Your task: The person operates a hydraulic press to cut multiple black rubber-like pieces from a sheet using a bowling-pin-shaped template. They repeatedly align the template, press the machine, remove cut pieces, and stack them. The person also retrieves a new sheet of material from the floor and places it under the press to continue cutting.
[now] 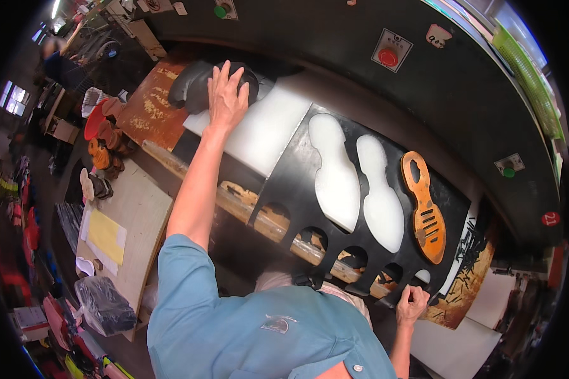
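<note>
My left hand [227, 95] lies flat, fingers spread, on a pile of dark grey, round-edged sheet pieces [189, 88] at the far left of the bench. My right hand [412, 303] is curled closed at the near right edge of a black board [291, 167]; whatever its fingers hold is hidden. On the board lie a larger white sole-shaped piece [336, 177], a slimmer white sole-shaped piece [380, 189] and an orange-brown sole-shaped form [423, 208] with slots. The board's near edge has several rounded cutouts, and a white slab [265, 132] adjoins its left side.
A dark machine panel [322, 63] with a red button [388, 58] spans the far side. Thin black scraps [471, 249] cover the right end. To the left stands a side table [139, 196] with yellow paper [105, 237] and a plastic-wrapped bundle [104, 304].
</note>
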`<action>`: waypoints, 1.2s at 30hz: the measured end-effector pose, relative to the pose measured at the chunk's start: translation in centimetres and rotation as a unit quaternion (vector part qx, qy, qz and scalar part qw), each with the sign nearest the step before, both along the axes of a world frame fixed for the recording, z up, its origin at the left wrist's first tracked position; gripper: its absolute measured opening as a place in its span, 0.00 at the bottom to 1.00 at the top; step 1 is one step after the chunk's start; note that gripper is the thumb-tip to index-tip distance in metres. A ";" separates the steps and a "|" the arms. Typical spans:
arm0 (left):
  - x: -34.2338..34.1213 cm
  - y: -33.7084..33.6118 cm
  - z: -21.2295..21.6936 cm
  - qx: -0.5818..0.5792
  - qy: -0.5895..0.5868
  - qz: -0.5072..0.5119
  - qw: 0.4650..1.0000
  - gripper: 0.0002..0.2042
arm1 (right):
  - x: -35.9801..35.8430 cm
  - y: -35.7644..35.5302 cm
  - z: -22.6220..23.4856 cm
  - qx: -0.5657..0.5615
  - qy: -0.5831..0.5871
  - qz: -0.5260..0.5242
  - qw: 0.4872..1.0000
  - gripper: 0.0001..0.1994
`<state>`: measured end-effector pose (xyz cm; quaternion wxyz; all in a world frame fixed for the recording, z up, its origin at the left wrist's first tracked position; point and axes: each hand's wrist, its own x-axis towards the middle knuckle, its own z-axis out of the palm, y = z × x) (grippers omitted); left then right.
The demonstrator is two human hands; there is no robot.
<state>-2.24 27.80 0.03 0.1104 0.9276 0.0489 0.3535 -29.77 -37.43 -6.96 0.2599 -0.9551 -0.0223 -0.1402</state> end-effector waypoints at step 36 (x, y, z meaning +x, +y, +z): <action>-5.1 -35.3 -1.8 -0.068 0.219 -0.339 0.912 0.27 | 18.0 -0.1 10.9 0.687 0.201 0.102 0.691 0.39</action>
